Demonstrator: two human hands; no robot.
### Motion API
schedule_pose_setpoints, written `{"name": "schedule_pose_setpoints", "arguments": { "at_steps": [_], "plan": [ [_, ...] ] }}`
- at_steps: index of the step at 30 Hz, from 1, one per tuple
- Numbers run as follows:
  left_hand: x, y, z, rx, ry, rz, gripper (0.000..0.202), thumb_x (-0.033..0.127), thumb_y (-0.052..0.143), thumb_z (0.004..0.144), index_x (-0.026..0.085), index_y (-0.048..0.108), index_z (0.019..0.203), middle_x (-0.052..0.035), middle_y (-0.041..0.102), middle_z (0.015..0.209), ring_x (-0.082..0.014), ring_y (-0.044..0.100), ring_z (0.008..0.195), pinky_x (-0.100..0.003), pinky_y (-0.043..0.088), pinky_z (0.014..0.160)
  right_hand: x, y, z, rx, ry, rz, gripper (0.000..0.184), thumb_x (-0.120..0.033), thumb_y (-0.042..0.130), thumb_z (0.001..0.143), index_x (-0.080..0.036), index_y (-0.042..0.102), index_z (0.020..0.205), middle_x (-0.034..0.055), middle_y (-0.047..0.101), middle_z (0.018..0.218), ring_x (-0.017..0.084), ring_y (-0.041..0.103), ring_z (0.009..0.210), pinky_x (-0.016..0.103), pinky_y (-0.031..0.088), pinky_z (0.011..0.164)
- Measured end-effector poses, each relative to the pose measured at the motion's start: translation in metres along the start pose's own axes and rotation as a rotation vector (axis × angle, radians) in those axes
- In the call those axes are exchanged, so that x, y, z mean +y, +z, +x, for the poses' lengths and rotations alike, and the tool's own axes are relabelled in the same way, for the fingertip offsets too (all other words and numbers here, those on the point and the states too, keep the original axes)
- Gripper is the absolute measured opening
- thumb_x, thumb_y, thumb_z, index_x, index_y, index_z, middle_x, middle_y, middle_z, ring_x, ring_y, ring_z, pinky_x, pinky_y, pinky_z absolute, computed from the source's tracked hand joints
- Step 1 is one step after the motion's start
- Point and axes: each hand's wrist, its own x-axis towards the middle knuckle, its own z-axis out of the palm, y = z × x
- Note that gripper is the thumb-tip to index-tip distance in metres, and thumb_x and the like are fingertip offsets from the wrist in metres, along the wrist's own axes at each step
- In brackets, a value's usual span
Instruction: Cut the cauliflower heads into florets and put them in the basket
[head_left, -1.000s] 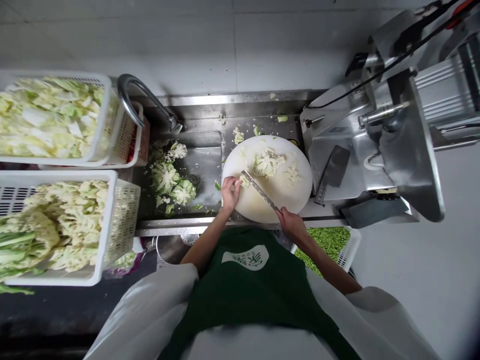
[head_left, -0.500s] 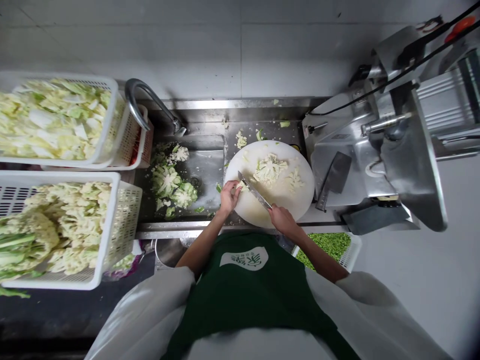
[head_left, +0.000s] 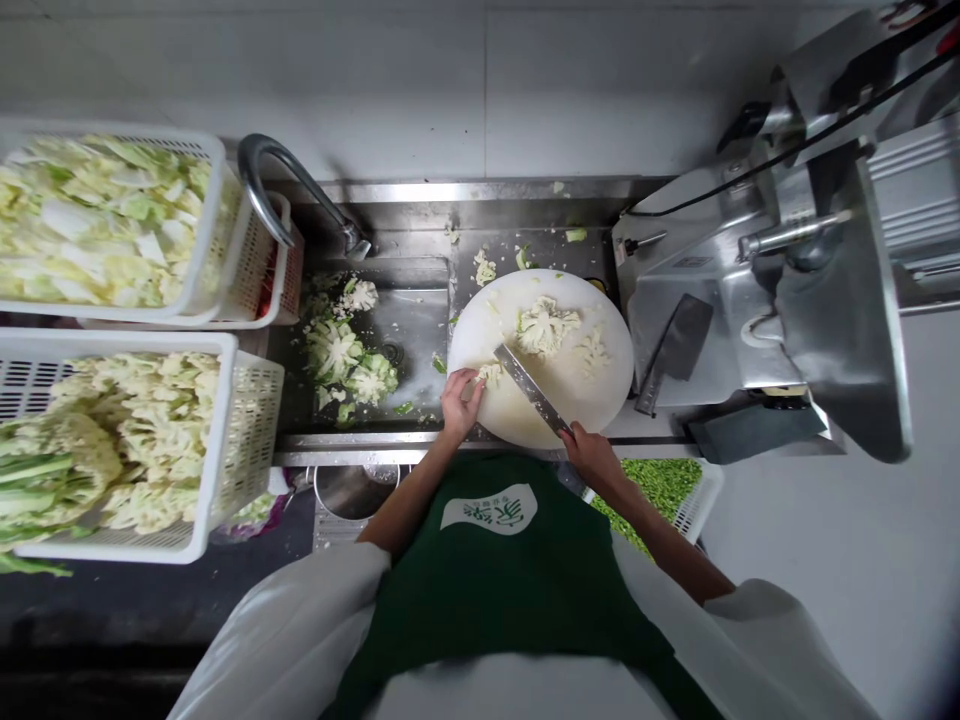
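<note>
My right hand [head_left: 589, 452] is wrapped round the handle of a kitchen knife [head_left: 534, 392]. Its blade slants up and left across the round white cutting board [head_left: 517, 425], just right of a small cauliflower piece [head_left: 491, 374]. At the board's left edge is my left hand [head_left: 460, 403], thumb and fingers apart, with the fingertips close beside that piece; whether they touch it I cannot tell. A larger cauliflower chunk [head_left: 546, 326] lies near the board's middle, and small cut florets [head_left: 593, 350] are scattered to its right.
Cauliflower trimmings [head_left: 337, 350] lie in the sink [head_left: 409, 300] under a curved faucet [head_left: 266, 180]. Left stand a basket of cauliflower [head_left: 225, 430] and one of chopped cabbage [head_left: 202, 250]. A cleaver [head_left: 686, 335] rests by the metal slicer [head_left: 840, 300] on the right.
The knife and my right hand have moved right, away from my left hand. My left fingers have loosened from the small cauliflower piece, which now lies on the board. The view has shifted slightly.
</note>
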Motion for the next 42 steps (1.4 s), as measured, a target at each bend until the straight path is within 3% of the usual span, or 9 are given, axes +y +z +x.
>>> {"name": "schedule_pose_setpoints", "arguments": {
  "at_steps": [5, 9, 19, 23, 27, 30, 35, 38, 42],
  "plan": [
    [-0.003, -0.003, -0.007, 0.040, -0.034, 0.034, 0.023, 0.042, 0.062, 0.100, 0.020, 0.069, 0.101, -0.0097, 0.069, 0.100, -0.0211, 0.066, 0.095, -0.038, 0.058, 0.087, -0.005, 0.012, -0.017, -0.035, -0.037, 0.059, 0.032, -0.037, 0.033, 0.112, -0.018, 0.059, 0.109, 0.0098, 0.073, 0.086, 0.023, 0.071, 0.082, 0.029, 0.031, 0.064],
    [-0.002, -0.001, -0.005, 0.011, -0.046, 0.039, 0.024, 0.043, 0.061, 0.100, 0.020, 0.069, 0.098, -0.0097, 0.070, 0.099, -0.0229, 0.067, 0.099, -0.040, 0.057, 0.091, -0.006, 0.015, -0.015, -0.075, -0.020, 0.092, 0.032, -0.038, 0.035, 0.112, -0.018, 0.059, 0.110, 0.0103, 0.074, 0.089, 0.023, 0.071, 0.086, 0.029, 0.032, 0.065],
    [-0.003, -0.007, -0.009, -0.082, -0.015, 0.034, 0.024, 0.043, 0.059, 0.101, 0.020, 0.068, 0.100, -0.0103, 0.070, 0.102, -0.0237, 0.067, 0.102, -0.042, 0.056, 0.094, -0.045, -0.009, 0.017, -0.103, -0.059, 0.098, 0.035, -0.037, 0.038, 0.111, -0.014, 0.065, 0.111, 0.0152, 0.076, 0.103, 0.024, 0.070, 0.095, 0.028, 0.035, 0.073],
    [0.006, 0.007, 0.005, -0.062, -0.023, 0.056, 0.025, 0.042, 0.062, 0.099, 0.020, 0.067, 0.110, -0.0118, 0.064, 0.110, -0.0261, 0.062, 0.110, -0.043, 0.053, 0.099, -0.018, -0.015, 0.000, -0.015, -0.007, 0.117, 0.034, -0.038, 0.039, 0.110, -0.016, 0.065, 0.111, 0.0120, 0.076, 0.096, 0.023, 0.070, 0.090, 0.027, 0.035, 0.072],
    [0.013, 0.038, 0.036, -0.094, -0.026, 0.129, 0.054, 0.044, 0.082, 0.082, 0.021, 0.065, 0.127, -0.0143, 0.054, 0.118, -0.0323, 0.056, 0.116, -0.048, 0.049, 0.102, 0.026, -0.009, -0.026, 0.110, 0.171, 0.166, 0.033, -0.035, 0.040, 0.109, -0.015, 0.065, 0.109, 0.0132, 0.076, 0.093, 0.024, 0.069, 0.085, 0.028, 0.033, 0.068],
    [0.013, 0.052, 0.048, -0.162, -0.020, 0.052, 0.034, 0.037, 0.073, 0.090, 0.021, 0.068, 0.120, -0.0122, 0.056, 0.115, -0.0264, 0.061, 0.104, -0.040, 0.054, 0.091, 0.044, 0.001, -0.039, 0.142, 0.248, 0.205, 0.034, -0.036, 0.040, 0.108, -0.015, 0.067, 0.109, 0.0138, 0.076, 0.090, 0.025, 0.069, 0.083, 0.029, 0.032, 0.065],
    [0.005, 0.045, 0.035, -0.244, 0.029, -0.053, 0.024, 0.035, 0.060, 0.099, 0.022, 0.066, 0.118, -0.0106, 0.067, 0.115, -0.0241, 0.065, 0.107, -0.040, 0.055, 0.095, 0.045, 0.018, -0.047, 0.117, 0.259, 0.227, 0.033, -0.036, 0.041, 0.108, -0.017, 0.066, 0.117, 0.0120, 0.077, 0.090, 0.025, 0.070, 0.079, 0.029, 0.032, 0.064],
    [0.002, 0.037, 0.029, -0.243, 0.053, -0.004, 0.024, 0.037, 0.065, 0.097, 0.022, 0.071, 0.114, -0.0112, 0.066, 0.115, -0.0255, 0.064, 0.111, -0.042, 0.054, 0.100, 0.037, 0.019, -0.045, 0.097, 0.220, 0.197, 0.033, -0.035, 0.040, 0.109, -0.017, 0.065, 0.118, 0.0114, 0.076, 0.089, 0.024, 0.069, 0.078, 0.029, 0.031, 0.064],
    [0.001, 0.029, 0.025, -0.221, 0.064, 0.056, 0.022, 0.038, 0.069, 0.094, 0.022, 0.075, 0.109, -0.0095, 0.069, 0.104, -0.0251, 0.065, 0.102, -0.041, 0.054, 0.094, 0.027, 0.013, -0.041, 0.049, 0.135, 0.153, 0.033, -0.037, 0.039, 0.110, -0.017, 0.064, 0.117, 0.0102, 0.075, 0.086, 0.023, 0.069, 0.077, 0.029, 0.030, 0.064]
  ]
}}
